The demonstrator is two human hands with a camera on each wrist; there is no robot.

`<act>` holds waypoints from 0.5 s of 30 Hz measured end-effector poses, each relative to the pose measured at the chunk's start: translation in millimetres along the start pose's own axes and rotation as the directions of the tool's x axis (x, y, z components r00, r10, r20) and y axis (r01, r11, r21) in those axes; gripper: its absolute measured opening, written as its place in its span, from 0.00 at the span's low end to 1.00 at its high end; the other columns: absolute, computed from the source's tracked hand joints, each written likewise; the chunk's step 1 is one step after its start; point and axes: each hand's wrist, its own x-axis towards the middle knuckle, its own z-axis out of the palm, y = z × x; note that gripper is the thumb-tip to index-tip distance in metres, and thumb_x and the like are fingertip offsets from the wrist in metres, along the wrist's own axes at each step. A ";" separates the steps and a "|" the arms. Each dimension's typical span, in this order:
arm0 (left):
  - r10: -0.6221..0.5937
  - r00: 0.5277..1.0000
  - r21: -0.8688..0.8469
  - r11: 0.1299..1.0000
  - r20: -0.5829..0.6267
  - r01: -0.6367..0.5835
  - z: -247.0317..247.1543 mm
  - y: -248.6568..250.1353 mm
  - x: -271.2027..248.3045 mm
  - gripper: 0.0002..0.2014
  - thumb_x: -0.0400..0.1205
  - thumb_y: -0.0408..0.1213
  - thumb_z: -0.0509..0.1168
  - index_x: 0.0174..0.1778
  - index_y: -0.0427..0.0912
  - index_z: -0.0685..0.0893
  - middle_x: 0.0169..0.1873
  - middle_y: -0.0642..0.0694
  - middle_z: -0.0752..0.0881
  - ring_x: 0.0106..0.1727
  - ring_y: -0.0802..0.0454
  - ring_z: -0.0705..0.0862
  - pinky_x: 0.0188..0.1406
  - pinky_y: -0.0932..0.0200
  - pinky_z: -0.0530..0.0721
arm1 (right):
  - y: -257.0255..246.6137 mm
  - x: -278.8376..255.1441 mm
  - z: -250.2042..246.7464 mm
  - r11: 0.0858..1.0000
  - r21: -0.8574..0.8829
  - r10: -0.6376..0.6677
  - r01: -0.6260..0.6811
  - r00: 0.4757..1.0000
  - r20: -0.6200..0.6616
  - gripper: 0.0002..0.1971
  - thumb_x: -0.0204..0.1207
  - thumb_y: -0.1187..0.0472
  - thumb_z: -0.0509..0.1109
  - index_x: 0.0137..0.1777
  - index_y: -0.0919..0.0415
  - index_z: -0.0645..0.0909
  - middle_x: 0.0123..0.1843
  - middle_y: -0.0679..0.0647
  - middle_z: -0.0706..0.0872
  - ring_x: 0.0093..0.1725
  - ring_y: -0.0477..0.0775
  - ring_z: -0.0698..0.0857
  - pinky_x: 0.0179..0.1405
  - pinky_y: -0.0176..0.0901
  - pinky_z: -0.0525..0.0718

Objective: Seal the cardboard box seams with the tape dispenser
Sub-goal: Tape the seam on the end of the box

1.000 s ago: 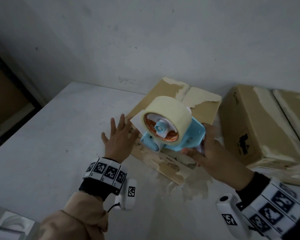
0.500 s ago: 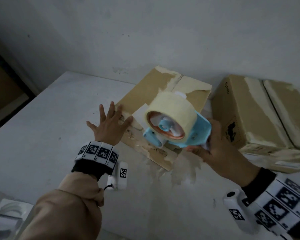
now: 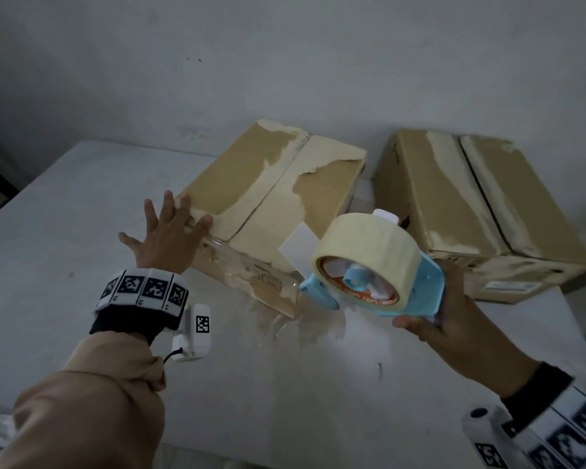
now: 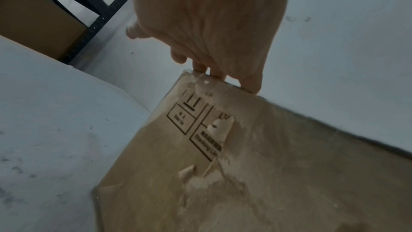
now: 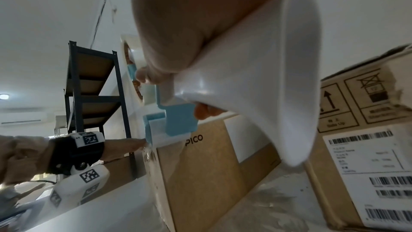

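On the white tabletop [image 3: 65, 238], near the wall, your left hand [image 3: 170, 238] lies flat with fingers spread and straight, pressing the near left corner of the cardboard box [image 3: 268, 184] — the left wrist view shows the fingertips [image 4: 249, 84] resting right on the box's upper edge, above printed handling symbols on its side. Your right hand [image 3: 454, 326] grips the tape dispenser [image 3: 379, 275], fingers and thumb curled round its white handle, holding it in the air just off the box's near right corner. The dispenser has a light blue frame and carries a wide roll of beige tape [image 3: 366, 245] on an orange core. A strip of clear tape [image 3: 247, 262] runs along the box's near top edge, from your left hand toward the dispenser's blue front end. The box's top flaps meet in a centre seam, and their surface is torn and peeling in pale patches. A second cardboard box [image 3: 481, 211] sits to the right of the first, close beside it but apart, also scuffed along its top seam, with barcode labels on its near side in the right wrist view. Both wrists wear bands with black-and-white square markers — a dark metal shelving unit [image 5: 95, 91] stands in the background of the right wrist view.
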 end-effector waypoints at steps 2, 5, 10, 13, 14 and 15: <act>-0.001 1.000 0.029 1.000 -0.003 0.001 -0.6 0.5 -0.1 0.31 0.82 0.61 0.42 0.80 0.57 0.48 0.83 0.56 0.42 0.83 0.48 0.36 0.73 0.22 0.40 | 4.2 -1.2 1.9 1.000 0.003 0.000 0.000 1.000 0.006 0.33 0.53 0.19 0.62 0.57 0.24 0.55 0.45 0.37 0.81 0.40 0.29 0.84 0.31 0.22 0.79; -0.010 1.000 0.047 0.999 -0.003 0.011 -1.1 0.7 -0.8 0.31 0.82 0.62 0.42 0.80 0.57 0.48 0.83 0.56 0.43 0.83 0.48 0.36 0.73 0.21 0.40 | 10.0 -1.8 3.5 0.999 0.043 -0.006 0.006 1.000 -0.002 0.31 0.54 0.20 0.63 0.55 0.22 0.54 0.44 0.33 0.83 0.38 0.30 0.84 0.30 0.22 0.79; -0.009 1.000 0.030 0.999 -0.001 0.009 -0.1 0.4 -0.1 0.30 0.82 0.61 0.42 0.80 0.57 0.48 0.83 0.56 0.43 0.83 0.48 0.38 0.73 0.21 0.41 | 16.3 -1.3 13.2 0.999 -0.005 0.034 -0.034 0.999 -0.007 0.34 0.53 0.18 0.61 0.54 0.30 0.53 0.42 0.40 0.81 0.36 0.33 0.84 0.28 0.30 0.80; -0.014 1.000 0.009 1.000 0.002 0.014 0.9 0.8 0.8 0.30 0.83 0.61 0.43 0.81 0.56 0.47 0.83 0.55 0.43 0.83 0.48 0.38 0.73 0.22 0.41 | 19.5 -5.2 20.0 0.995 -0.078 0.059 -0.061 0.998 -0.019 0.36 0.56 0.21 0.60 0.56 0.39 0.52 0.39 0.41 0.78 0.32 0.39 0.84 0.25 0.28 0.78; -0.016 1.000 0.003 1.000 -0.001 0.016 1.6 1.4 1.0 0.30 0.83 0.60 0.43 0.81 0.56 0.47 0.83 0.55 0.43 0.83 0.48 0.38 0.73 0.22 0.41 | 21.1 -9.7 21.3 0.991 -0.102 0.081 -0.082 0.997 -0.011 0.32 0.59 0.24 0.62 0.53 0.39 0.53 0.40 0.40 0.77 0.33 0.39 0.84 0.26 0.28 0.78; -0.012 1.000 -0.002 1.000 -0.002 0.012 2.2 1.9 0.8 0.30 0.83 0.60 0.43 0.81 0.56 0.47 0.83 0.55 0.43 0.83 0.48 0.38 0.73 0.22 0.41 | 20.8 -15.5 22.1 0.987 -0.105 0.119 -0.120 0.993 -0.017 0.29 0.59 0.29 0.64 0.52 0.38 0.54 0.41 0.39 0.77 0.34 0.38 0.84 0.26 0.27 0.78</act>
